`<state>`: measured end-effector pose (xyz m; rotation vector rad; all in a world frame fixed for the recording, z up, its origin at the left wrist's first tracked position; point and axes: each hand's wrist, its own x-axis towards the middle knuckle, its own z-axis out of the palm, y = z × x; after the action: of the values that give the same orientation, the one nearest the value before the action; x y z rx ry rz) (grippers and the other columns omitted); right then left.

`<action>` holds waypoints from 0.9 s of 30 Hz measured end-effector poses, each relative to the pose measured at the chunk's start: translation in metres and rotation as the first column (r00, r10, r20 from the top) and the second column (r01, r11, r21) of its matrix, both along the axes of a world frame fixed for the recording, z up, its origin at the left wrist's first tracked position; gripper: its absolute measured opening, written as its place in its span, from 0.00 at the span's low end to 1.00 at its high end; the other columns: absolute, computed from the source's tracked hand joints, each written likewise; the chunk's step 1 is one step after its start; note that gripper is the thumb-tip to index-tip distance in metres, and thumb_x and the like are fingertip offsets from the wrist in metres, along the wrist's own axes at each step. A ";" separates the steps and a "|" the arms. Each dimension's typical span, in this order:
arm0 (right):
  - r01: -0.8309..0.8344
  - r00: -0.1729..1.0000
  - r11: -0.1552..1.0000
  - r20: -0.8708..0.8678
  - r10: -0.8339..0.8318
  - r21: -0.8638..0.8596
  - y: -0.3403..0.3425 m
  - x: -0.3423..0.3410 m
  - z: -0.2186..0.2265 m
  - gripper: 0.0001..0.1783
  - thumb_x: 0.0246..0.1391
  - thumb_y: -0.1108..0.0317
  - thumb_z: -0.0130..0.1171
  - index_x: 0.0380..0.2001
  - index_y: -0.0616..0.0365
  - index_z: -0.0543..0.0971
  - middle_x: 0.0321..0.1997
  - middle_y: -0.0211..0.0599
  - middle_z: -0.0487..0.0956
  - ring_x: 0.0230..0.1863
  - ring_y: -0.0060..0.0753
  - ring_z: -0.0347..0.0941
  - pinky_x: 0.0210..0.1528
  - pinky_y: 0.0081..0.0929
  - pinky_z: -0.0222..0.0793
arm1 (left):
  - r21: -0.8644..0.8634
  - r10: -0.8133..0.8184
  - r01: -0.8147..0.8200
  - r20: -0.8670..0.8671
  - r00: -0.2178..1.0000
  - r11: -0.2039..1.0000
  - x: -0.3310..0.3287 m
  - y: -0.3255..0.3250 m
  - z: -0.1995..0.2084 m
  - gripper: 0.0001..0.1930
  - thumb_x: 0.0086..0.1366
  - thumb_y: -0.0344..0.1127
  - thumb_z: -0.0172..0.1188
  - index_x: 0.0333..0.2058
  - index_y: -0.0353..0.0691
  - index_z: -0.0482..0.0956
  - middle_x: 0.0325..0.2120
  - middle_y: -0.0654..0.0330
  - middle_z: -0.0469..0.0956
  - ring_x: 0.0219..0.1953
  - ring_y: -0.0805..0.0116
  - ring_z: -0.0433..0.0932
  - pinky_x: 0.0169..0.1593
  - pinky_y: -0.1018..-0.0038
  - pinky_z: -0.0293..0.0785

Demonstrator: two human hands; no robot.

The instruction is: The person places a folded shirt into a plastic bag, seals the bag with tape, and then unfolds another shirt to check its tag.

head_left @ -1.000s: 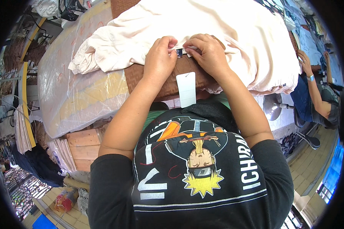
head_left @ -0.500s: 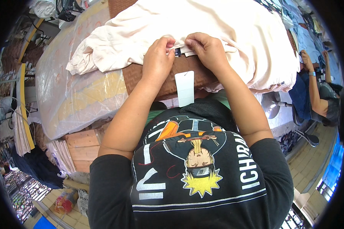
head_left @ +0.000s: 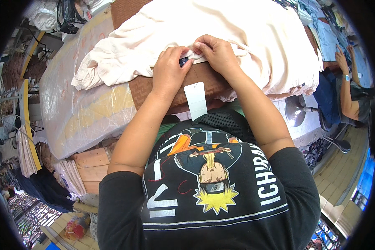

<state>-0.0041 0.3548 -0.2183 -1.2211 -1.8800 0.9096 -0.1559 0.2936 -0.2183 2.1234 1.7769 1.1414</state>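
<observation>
A cream garment [head_left: 154,37] lies spread over a brown patterned cloth [head_left: 150,93]. At its near edge, my left hand [head_left: 171,64] is closed with thumb and fingers around a dark label [head_left: 183,61] and the fabric beside it. My right hand [head_left: 214,50] pinches the garment's edge just to the right, fingertips bent together. Both hands are close to each other. Below them a white blank-looking hang tag [head_left: 195,101] hangs by a thin string over the cloth's near side.
Plastic-wrapped padding [head_left: 87,112] covers the table on the left, above wooden boards [head_left: 91,162]. A round metal lamp or fan-like dish [head_left: 295,111] stands at the right. Beyond it, a co-worker's arm [head_left: 346,96] reaches over blue fabric [head_left: 327,41]. A black bag [head_left: 68,16] sits far left.
My left hand has shifted slightly left and down, its thumb now over the dark label. The right hand has moved a little left. The hang tag has swung left and lower.
</observation>
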 end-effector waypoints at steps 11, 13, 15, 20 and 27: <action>0.039 0.999 0.998 -0.008 -0.039 0.045 -0.001 0.000 0.000 0.09 0.52 0.63 0.56 0.30 0.55 0.80 0.23 0.36 0.80 0.27 0.35 0.77 0.33 0.28 0.70 | -0.044 0.010 -0.010 -0.011 1.000 0.999 0.004 -0.004 0.005 0.11 0.49 0.31 0.65 0.32 0.36 0.78 0.33 0.54 0.77 0.39 0.56 0.75 0.42 0.66 0.72; 0.044 0.999 0.998 0.004 -0.044 0.037 -0.002 -0.001 0.002 0.09 0.52 0.63 0.56 0.30 0.54 0.80 0.23 0.36 0.80 0.27 0.36 0.77 0.33 0.28 0.70 | -0.003 0.011 -0.011 0.019 1.000 1.000 0.002 -0.002 0.002 0.09 0.51 0.31 0.64 0.31 0.36 0.79 0.32 0.53 0.78 0.36 0.56 0.77 0.40 0.67 0.73; 0.032 0.998 0.998 0.054 -0.035 0.061 -0.005 -0.001 0.008 0.08 0.54 0.66 0.56 0.33 0.58 0.79 0.25 0.35 0.80 0.27 0.26 0.75 0.34 0.23 0.70 | -0.049 0.036 -0.032 0.073 0.997 0.998 0.000 -0.002 0.003 0.07 0.53 0.32 0.63 0.30 0.36 0.80 0.30 0.53 0.79 0.32 0.60 0.78 0.37 0.70 0.74; 0.027 0.997 0.999 0.075 -0.030 0.047 -0.007 -0.001 0.011 0.08 0.53 0.66 0.57 0.32 0.59 0.79 0.28 0.36 0.80 0.30 0.27 0.75 0.36 0.24 0.70 | -0.295 0.114 -0.082 0.095 0.989 0.952 -0.006 0.002 0.022 0.08 0.56 0.34 0.62 0.32 0.37 0.82 0.25 0.56 0.81 0.26 0.69 0.80 0.32 0.76 0.74; 0.027 0.999 0.997 -0.026 -0.025 0.067 -0.003 -0.001 0.003 0.09 0.49 0.64 0.58 0.30 0.55 0.80 0.35 0.40 0.79 0.36 0.41 0.76 0.41 0.31 0.70 | -0.176 0.026 0.023 0.273 0.962 0.984 0.005 0.008 0.010 0.08 0.57 0.34 0.62 0.32 0.37 0.82 0.26 0.56 0.80 0.28 0.74 0.78 0.35 0.78 0.73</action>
<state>-0.0049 0.3521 -0.2156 -1.1859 -1.8561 0.8366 -0.1512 0.3012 -0.2079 1.7668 1.6843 1.1643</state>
